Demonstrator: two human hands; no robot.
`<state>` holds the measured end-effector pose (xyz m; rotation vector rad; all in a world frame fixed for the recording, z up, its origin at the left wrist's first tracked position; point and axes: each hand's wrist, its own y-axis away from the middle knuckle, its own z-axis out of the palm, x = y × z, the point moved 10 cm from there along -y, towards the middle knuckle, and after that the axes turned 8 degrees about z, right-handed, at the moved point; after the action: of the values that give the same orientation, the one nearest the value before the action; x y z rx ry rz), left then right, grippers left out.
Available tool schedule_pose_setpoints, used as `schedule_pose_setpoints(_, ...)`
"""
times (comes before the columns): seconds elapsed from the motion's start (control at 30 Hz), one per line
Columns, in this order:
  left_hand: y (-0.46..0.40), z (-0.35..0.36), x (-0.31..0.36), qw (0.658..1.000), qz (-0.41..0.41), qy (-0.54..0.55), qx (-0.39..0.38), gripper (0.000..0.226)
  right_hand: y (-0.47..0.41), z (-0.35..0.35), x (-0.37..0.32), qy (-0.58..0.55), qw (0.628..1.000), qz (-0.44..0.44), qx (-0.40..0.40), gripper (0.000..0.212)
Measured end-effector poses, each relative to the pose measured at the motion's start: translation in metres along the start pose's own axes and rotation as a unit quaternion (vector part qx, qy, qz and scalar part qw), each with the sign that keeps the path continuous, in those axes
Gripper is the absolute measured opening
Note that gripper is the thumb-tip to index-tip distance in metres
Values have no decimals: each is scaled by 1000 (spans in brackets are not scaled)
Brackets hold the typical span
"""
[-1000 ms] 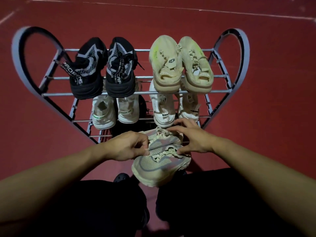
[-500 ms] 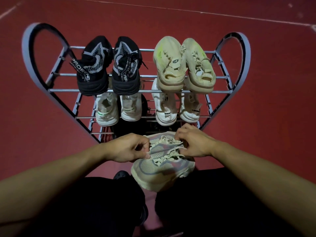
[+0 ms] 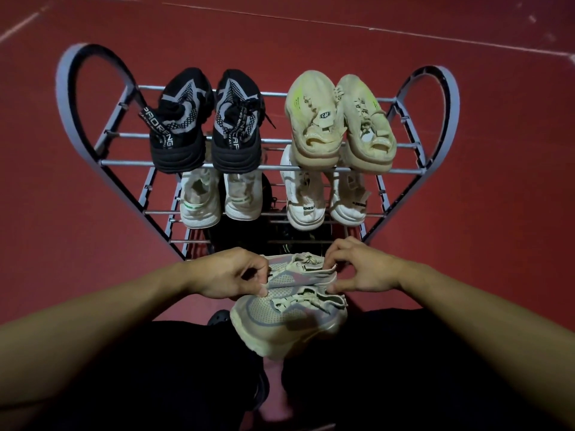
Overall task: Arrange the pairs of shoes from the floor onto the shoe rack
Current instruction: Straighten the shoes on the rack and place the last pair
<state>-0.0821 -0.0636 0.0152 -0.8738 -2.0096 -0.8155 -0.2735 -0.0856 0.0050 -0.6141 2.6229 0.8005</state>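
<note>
Right at the foot of the rack, low in front of the person's knees, sits the beige sneaker (image 3: 289, 318), toe pointing back toward the body and heel end facing the shelves. Its long axis runs straight from the person to the rack, so the coming move looks like a plain push or lift forward, heel first, onto the bottom shelf. A second beige shoe may lie tucked under its far end; the folds there are too tangled to call.

Both hands are on it. The left hand (image 3: 230, 273) pinches the edge of the opening between thumb and curled fingers on the shoe's left side. The right hand (image 3: 362, 269) does the same on the right side, thumb and forefinger nipping the fabric by the laces. The shoe lies squarely between the two, neither hand clearly nearer, so this reads as a two-handed carry.

Just beyond, the metal rack (image 3: 441, 98) with its curved side frames is filling up. On the top shelf, a black pair (image 3: 205, 119) on the left and a cream pair (image 3: 339, 119) on the right. One shelf down, a white pair with green trim (image 3: 217, 197) and a white pair with black lettering (image 3: 323, 200). Something dark sits on the lowest shelf, too dim to identify. Red floor (image 3: 497, 244) all around.
</note>
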Motion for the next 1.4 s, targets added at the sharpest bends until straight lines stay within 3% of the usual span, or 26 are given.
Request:
schedule_pose_setpoints(0.1, 0, -4, -1, 1000, 0, 6, 10, 16, 0, 5, -3, -4, 1000, -4, -6, 65)
schedule_pose_setpoints(0.2, 0, -5, 1, 1000, -1, 15, 16, 17, 1, 6, -6, -3, 1000, -12, 3, 65)
schedule_pose_setpoints(0.57, 3, -6, 3, 1000, -1, 12, 26, 20, -3, 15, -11, 57, 997, -51, 11, 49)
schedule_pose_setpoints(0.73, 5, 5, -2, 1000, -6, 24, 6, 15, -3, 24, -19, 54, 996, -73, 6, 32)
schedule_pose_setpoints(0.87, 8, 3, -8, 998, -17, 51, 16, 15, 1, 28, -23, 86, 994, -75, -2, 46)
schedule_pose_setpoints(0.97, 11, -6, -11, 997, -25, 71, 35, 17, 4, 15, -28, 86, 992, -80, 50, 53)
schedule_pose_setpoints(1.17, 12, -20, -13, 993, -18, 98, 63, 17, 1, -3, -36, 45, 991, -85, 93, 24)
schedule_pose_setpoints(1.4, 10, -11, -14, 997, -17, 69, 37, 17, -4, 6, -24, 108, 990, -75, 58, 33)
